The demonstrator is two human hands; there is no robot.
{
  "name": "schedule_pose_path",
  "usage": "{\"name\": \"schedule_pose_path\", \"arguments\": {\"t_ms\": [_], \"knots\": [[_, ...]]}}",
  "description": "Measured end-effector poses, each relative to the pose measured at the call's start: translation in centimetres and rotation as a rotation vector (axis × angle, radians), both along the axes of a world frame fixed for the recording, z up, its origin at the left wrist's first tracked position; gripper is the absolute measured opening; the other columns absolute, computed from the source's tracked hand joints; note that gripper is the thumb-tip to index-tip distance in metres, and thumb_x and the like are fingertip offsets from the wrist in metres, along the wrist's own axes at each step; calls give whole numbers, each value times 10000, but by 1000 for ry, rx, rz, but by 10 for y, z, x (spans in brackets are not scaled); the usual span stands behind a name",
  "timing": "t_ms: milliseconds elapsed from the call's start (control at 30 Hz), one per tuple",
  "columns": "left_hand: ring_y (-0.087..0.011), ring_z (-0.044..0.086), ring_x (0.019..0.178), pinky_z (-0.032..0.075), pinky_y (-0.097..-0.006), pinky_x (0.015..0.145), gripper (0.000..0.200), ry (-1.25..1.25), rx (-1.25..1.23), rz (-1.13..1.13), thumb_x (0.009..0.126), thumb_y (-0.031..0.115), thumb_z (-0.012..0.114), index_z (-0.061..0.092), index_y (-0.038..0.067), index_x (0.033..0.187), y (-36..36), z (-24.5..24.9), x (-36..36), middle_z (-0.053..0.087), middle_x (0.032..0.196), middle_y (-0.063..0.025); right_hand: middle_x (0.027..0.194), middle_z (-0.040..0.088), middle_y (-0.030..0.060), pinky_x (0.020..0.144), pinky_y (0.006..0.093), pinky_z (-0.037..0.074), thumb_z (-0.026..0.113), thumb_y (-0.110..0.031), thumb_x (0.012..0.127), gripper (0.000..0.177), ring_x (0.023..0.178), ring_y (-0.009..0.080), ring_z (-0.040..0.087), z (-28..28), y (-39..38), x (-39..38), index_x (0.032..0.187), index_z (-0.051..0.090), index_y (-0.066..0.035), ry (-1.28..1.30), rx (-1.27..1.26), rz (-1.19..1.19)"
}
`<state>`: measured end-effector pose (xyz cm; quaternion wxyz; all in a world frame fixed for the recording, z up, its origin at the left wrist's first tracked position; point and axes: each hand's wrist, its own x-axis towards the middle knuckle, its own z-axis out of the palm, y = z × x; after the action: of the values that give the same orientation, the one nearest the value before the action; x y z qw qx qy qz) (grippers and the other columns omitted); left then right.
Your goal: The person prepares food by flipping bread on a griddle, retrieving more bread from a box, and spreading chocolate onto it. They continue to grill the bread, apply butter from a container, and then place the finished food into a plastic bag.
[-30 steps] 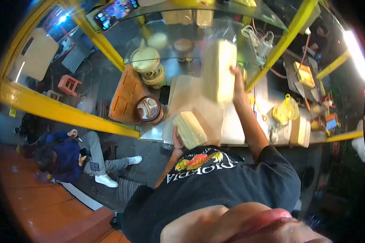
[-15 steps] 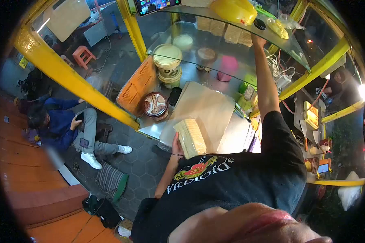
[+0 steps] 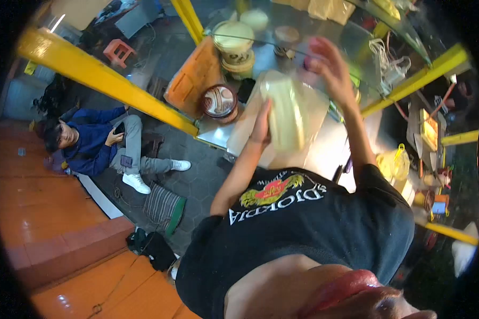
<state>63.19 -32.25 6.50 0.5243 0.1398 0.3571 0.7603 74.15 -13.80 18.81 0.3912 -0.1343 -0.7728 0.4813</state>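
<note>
A wrapped pack of sliced bread (image 3: 287, 114), smeared by motion, is raised over the brown board (image 3: 319, 109). My left hand (image 3: 262, 123) is closed around the pack's left side. To the upper right of the bread, my right hand (image 3: 330, 72) is lifted with its fingers apart and curved, holding nothing visible. Behind those fingers is something pink, partly hidden. A round tub with a brown and white lid (image 3: 220, 102) stands left of the board, near stacked pale-lidded buckets (image 3: 233, 40) and an orange panel (image 3: 194, 72).
Yellow posts (image 3: 112, 85) frame the stall, with a glass shelf above the counter. More wrapped packs (image 3: 330, 10) lie at the top. White cables and a power strip (image 3: 394, 74) hang at the right. A seated person (image 3: 93, 138) holds a phone on the left.
My right hand has come down from the upper shelf towards the bread. My left hand has lifted the pack up and rightwards. The view has shifted, and the seated person's head has turned.
</note>
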Motion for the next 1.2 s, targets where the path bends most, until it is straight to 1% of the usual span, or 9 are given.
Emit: {"name": "schedule_pose_path", "arguments": {"t_ms": [167, 367, 533, 667, 767, 933, 1033, 1100, 1200], "knots": [[-245, 448, 1285, 375, -397, 1054, 665, -94, 490, -113, 972, 559, 398, 392, 70, 1422, 42, 93, 23, 450, 1424, -100, 1332, 521, 128, 1004, 352, 411, 551, -362, 946, 581, 1187, 227, 527, -47, -62, 57, 1416, 396, -57, 139, -671, -42], [-357, 281, 1410, 223, -419, 1147, 751, 1382, 323, -51, 939, 420, 546, 243, 3, 1486, 31, 116, 36, 309, 1501, -237, 1239, 590, 87, 921, 327, 506, 415, -399, 1011, 490, 1083, 172, 598, -50, -42, 94, 1362, 447, -59, 578, -955, 128], [-359, 62, 1466, 110, -401, 1179, 727, 1341, 326, -80, 990, 393, 439, 125, -7, 1510, 35, 98, 55, 102, 1575, -220, 1396, 485, 127, 1066, 369, 385, 366, -517, 1000, 650, 1252, 208, 494, -8, -63, 101, 1442, 353, -41, 330, -899, 104], [-269, 94, 1468, 102, -366, 1183, 635, 656, 384, -200, 1044, 382, 252, 53, 9, 1518, 36, 87, 57, 79, 1595, -143, 1482, 379, 152, 1128, 398, 295, 358, -506, 1003, 683, 1353, 236, 377, -52, -51, 88, 1470, 286, -13, 714, -1073, 437], [-295, 11, 1478, 69, -390, 1185, 593, 1563, 43, 56, 1047, 358, 217, 116, 12, 1518, 45, 85, 52, 11, 1591, -192, 1384, 495, 143, 1061, 384, 394, 413, -483, 993, 641, 1244, 236, 502, -89, -48, 70, 1416, 378, -3, 568, -680, -194], [-303, 158, 1454, 108, -406, 1181, 610, 992, 63, 4, 1041, 377, 288, 175, -3, 1505, 23, 75, 6, 191, 1558, -198, 1073, 661, 95, 754, 339, 565, 504, -384, 952, 461, 882, 206, 665, -36, 15, 73, 1237, 558, -26, 773, -974, 64], [-343, 267, 1418, 145, -414, 1176, 579, 926, -104, -59, 1030, 383, 337, 272, 39, 1491, 6, 24, -14, 280, 1522, -230, 1075, 653, 115, 766, 400, 564, 500, -401, 925, 469, 906, 246, 662, 29, 72, 63, 1213, 565, -37, 795, -787, -4], [-395, 276, 1398, 189, -464, 1158, 632, 1773, -371, -204, 992, 429, 409, 298, 33, 1471, 3, -106, -44, 265, 1517, -242, 1071, 646, 131, 783, 437, 558, 499, -412, 919, 467, 936, 259, 653, 35, 155, 40, 1186, 570, -36, 850, -707, -44], [-453, 222, 1397, 173, -555, 1137, 657, 1936, -769, -21, 926, 447, 506, 368, 69, 1445, -11, -147, 22, 277, 1498, -265, 1056, 643, 133, 775, 445, 555, 500, -385, 920, 438, 934, 258, 648, 27, 249, 5, 1169, 569, -31, 887, -774, -44]]}}
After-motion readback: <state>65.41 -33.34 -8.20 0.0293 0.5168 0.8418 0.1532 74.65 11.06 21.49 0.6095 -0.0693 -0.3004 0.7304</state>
